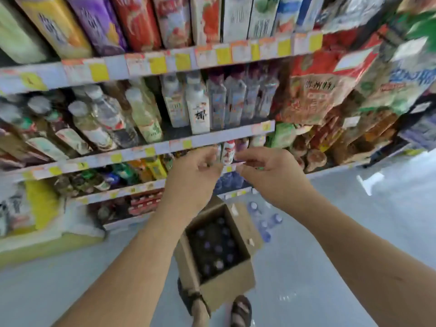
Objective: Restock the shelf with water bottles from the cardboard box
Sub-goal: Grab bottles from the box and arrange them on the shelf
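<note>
Both hands are up at the shelf (141,152): left hand (195,172) and right hand (267,172) side by side, fingers (208,155) curled inward, too blurred to tell if they pinch anything. On the floor (354,232) the cardboard box (227,292) stands open, water bottles (217,249) upright inside, caps pointing up; loose bottles (266,223) sit just right of it

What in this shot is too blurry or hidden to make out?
Head view, all motion-blurred.
Left hand and right hand: fingers curled away, any grip unclear.
Price tags: print unreadable.
Water bottles in cardboard box: only caps show, walls hide bodies.
Loose bottles on floor: count unclear.
</note>
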### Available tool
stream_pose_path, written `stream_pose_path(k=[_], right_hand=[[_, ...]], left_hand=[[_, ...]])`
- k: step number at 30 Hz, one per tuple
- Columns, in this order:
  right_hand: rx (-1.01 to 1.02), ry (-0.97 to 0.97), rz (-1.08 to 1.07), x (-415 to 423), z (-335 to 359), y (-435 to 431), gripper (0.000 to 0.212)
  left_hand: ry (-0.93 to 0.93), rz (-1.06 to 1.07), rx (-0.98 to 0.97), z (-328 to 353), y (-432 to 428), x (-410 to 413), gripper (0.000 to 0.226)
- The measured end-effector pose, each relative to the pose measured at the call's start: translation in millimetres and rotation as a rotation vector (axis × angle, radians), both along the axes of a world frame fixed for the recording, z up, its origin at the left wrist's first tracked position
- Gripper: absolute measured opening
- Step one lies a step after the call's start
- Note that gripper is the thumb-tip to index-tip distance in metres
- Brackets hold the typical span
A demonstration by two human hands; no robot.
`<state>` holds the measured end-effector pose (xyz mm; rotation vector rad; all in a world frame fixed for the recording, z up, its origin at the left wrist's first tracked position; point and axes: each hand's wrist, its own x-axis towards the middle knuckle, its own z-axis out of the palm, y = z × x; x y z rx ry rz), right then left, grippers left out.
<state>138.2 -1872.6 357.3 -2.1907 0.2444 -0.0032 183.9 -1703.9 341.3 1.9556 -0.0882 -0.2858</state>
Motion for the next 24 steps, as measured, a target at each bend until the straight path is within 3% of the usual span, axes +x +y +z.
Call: stream_pose_path(k=[4,11,24], right_hand=[[-0.06,0.199,-0.031,-33.3,-94.0,4.8,0.025],[-0.166,0.51,0.025,-65.9,-272.9,31.9,0.029],[-0.611,0.859,0.517,-42.2,-565.7,51.8,0.028]], left_hand=[[0.086,-0.007,0.109,-93.6,15.7,-29.2,0.026],[0.34,0.072,0.141,-251.9,62.0,-66.6,0.032],[0.455,0.177,0.089,-437.6,72.6,-71.7,0.03]])
